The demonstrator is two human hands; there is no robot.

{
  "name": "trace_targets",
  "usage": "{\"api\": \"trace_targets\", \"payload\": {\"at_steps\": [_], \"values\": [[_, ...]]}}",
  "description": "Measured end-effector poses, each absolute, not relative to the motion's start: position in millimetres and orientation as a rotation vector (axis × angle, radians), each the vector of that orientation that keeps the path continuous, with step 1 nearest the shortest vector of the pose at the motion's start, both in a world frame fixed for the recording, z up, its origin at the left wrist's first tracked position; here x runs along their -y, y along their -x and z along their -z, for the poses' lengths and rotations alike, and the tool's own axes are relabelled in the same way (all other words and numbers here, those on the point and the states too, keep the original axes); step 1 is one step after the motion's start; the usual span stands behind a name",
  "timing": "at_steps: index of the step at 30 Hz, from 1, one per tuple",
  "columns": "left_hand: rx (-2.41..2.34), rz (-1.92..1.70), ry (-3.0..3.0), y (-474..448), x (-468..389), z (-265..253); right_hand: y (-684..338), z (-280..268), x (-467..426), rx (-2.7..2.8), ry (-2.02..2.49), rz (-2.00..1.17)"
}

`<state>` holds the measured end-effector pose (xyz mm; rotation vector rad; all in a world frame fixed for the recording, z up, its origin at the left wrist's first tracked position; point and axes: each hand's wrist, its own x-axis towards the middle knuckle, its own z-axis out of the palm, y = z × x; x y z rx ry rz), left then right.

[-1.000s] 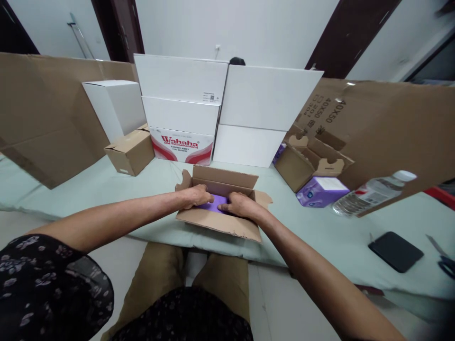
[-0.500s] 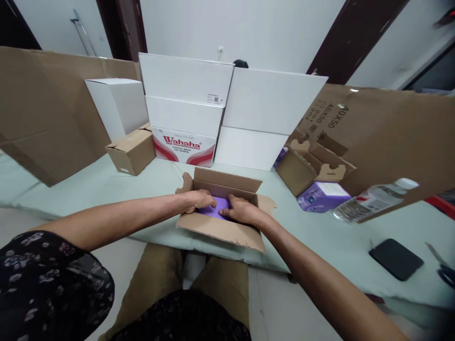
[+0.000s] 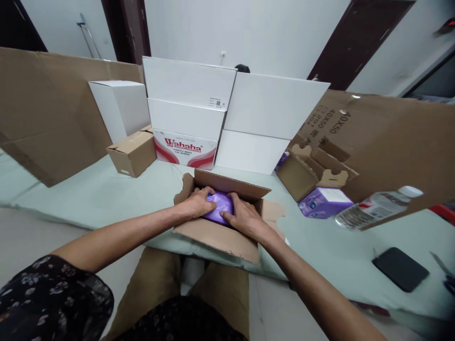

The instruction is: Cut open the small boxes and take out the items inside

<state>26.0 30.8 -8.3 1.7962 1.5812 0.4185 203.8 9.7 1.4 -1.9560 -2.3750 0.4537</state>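
An open cardboard box (image 3: 216, 237) sits at the near edge of the table, its flaps spread outward. Inside it is a shiny purple pack (image 3: 220, 204), which looks like a soft tissue pack. My left hand (image 3: 199, 202) grips the pack's left end, thumb on top. My right hand (image 3: 244, 214) holds the opposite end, with the thumb on the near side and fingers reaching over the far side. Both hands hide the pack's ends, and its underside is out of sight in the box.
Behind stand white cartons (image 3: 256, 109) and a Wahaha carton (image 3: 185, 149). A small brown box (image 3: 133, 151) is at left. On the right are another open box (image 3: 302, 170), a purple pack (image 3: 323, 202), a water bottle (image 3: 378, 208), a black pouch (image 3: 400, 269) and scissors (image 3: 444, 272).
More of the purple pack shows between my hands, and it appears higher in the box. Both hands have tightened round its ends. The view has shifted slightly.
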Motion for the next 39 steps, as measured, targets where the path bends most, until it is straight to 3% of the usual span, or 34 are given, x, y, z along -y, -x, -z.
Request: {"api": "trace_targets", "payload": {"at_steps": [15,22,28,39], "values": [[-1.532,-0.303,-2.173,-26.1,-25.5,-9.2,-196.0,-18.7,3.1,2.364,2.005,-0.008],[-1.614,-0.772,-2.061,-23.1,-16.8,-25.0,-211.0,-25.4,2.8,2.118,1.815,0.119],[-1.365,-1.316,-1.779,-21.0,-6.2,-28.1,-215.5,-21.4,7.4,1.912,1.538,-0.024],[-1.054,-1.606,-1.581,-22.0,32.7,-25.4,-220.1,-24.2,24.7,1.494,1.223,-0.425]]}}
